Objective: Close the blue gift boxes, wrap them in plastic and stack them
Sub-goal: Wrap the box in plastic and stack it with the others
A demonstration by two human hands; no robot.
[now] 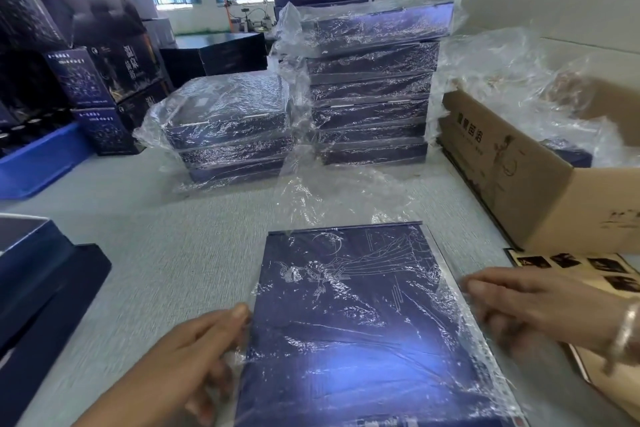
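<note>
A closed blue gift box (349,319) with a white line drawing on its lid lies flat before me, inside a clear plastic bag (349,198) whose loose mouth trails away from me. My left hand (194,350) grips the box's left edge through the plastic, thumb on top. My right hand (519,305) holds its right edge, fingers against the plastic. Behind stand a low stack of wrapped blue boxes (228,135) and a taller stack (370,90).
An open cardboard carton (512,177) with plastic in it sits at the right, printed cards (588,267) below it. Dark box parts (41,291) lie at the left, a blue crate (38,163) and printed cartons (104,80) behind. A person sits at the back.
</note>
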